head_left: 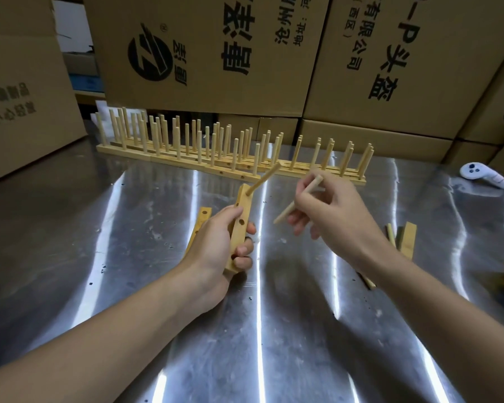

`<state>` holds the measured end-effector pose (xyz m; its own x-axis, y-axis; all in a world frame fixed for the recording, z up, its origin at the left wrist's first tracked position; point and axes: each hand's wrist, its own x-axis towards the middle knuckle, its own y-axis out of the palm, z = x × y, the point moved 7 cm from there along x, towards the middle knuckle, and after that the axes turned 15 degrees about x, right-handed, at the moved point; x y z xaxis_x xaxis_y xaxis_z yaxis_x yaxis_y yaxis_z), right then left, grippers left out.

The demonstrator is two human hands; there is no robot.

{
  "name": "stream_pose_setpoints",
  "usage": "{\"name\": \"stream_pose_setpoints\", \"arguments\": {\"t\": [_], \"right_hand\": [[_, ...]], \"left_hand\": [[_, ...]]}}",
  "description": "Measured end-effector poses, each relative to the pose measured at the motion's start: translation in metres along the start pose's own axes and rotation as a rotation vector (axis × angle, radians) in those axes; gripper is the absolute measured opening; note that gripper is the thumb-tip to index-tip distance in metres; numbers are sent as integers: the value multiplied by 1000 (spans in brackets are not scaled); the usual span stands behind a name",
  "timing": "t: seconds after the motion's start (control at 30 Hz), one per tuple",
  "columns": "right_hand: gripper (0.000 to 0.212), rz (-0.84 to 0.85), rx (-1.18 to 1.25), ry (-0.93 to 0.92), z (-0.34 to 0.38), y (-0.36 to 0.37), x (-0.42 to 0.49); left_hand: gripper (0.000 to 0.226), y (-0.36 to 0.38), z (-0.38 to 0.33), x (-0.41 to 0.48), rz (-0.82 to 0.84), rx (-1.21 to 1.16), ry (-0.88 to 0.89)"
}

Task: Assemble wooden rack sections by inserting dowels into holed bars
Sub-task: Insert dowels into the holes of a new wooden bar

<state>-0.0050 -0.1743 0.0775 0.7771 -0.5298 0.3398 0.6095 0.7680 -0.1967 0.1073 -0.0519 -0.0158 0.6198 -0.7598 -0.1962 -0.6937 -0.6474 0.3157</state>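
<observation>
Head camera: the holed bar (244,203), above the table (274,330) middle, sits gripped tight in our left hand (216,245), one dowel (264,178) stuck in its top hole. At three o'clock our right hand (335,210) pinches a loose dowel (284,213). Finished racks (216,158) stand at twelve o'clock.

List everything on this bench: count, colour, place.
Holed bar: one, pale wood, in left hand.
Inserted dowel: one, pale wood, bar's upper hole.
Loose dowel: at least one, pale wood, in right hand.
Rack sections: several, pale wood, back row.
Spare bar: one, pale wood, flat beside left hand.
Wood pieces: few, pale, right side.
Controller: one, white, far right.
Boxes: several, brown, at rear.
Table: one, shiny metal, underneath.
Left hand: one, grips holed bar.
Right hand: one, holds loose dowel.
</observation>
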Motion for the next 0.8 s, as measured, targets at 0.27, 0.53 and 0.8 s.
{"name": "stream_pose_setpoints", "arguments": {"t": [0.27,0.53,0.8], "right_hand": [[10,-24,107,-108,-23,32,-19],[19,-12,-120,-198,-21,31,-31],[19,-8,-283,-172,-21,37,-36]], "left_hand": [[37,0,-2,-2,-26,-1,22],[29,0,-2,-2,5,19,39],[27,1,-5,-4,9,79,108]]}}
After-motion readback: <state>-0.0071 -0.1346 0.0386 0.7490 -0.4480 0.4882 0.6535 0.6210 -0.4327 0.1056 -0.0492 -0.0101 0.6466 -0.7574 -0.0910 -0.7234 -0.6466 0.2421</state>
